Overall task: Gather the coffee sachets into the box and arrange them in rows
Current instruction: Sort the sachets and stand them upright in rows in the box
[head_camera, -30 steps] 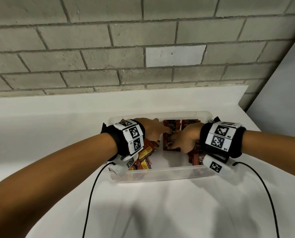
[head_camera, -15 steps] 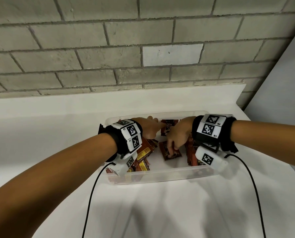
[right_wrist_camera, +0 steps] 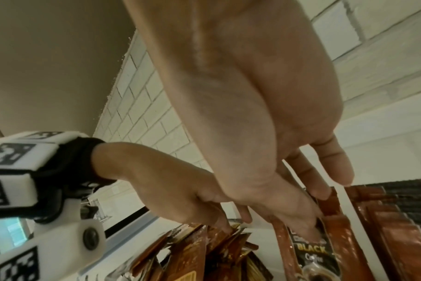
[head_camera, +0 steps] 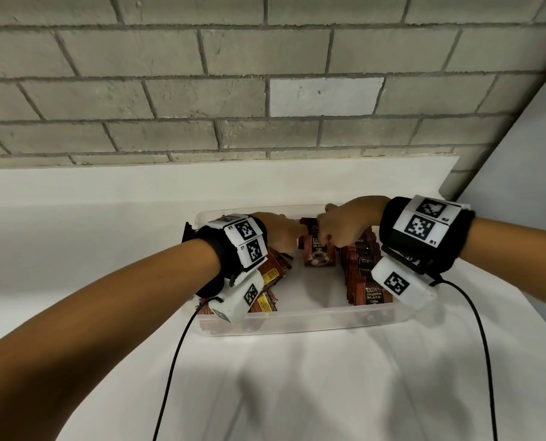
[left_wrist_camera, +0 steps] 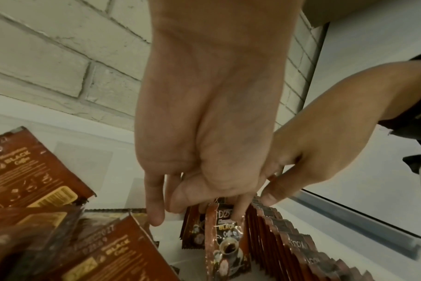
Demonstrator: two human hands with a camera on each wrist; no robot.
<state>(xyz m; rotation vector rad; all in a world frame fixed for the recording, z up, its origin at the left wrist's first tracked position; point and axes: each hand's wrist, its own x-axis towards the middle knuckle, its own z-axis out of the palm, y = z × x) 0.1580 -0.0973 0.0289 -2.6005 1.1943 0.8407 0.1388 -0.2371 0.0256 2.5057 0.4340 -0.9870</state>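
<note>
A: Grey brick wall (head_camera: pixel 201 90) behind, white cloth-covered table (head_camera: pixel 297 377) below. What are the hands doing?

B: Both are inside the clear plastic rectangular box (head_camera: pixel 297 319). The right hand (head_camera: pixel 344 227) pinches the top edge of 1 brown foil coffee sachet (head_camera: pixel 318 255), standing it upright mid-box. The left hand (head_camera: pixel 281 232) sits just beside it, fingers curled down onto sachets; I cannot tell whether it grips any.

A: And further out?

B: On the right, a neat upright row of sachets (head_camera: pixel 365 275) runs front to back. On the left, a loose tilted heap of sachets (head_camera: pixel 270 281) is unsorted.

A: Progress?

B: Gathering looks finished; I'd judge 1 row built, a 2nd starting, the heap left.
</note>
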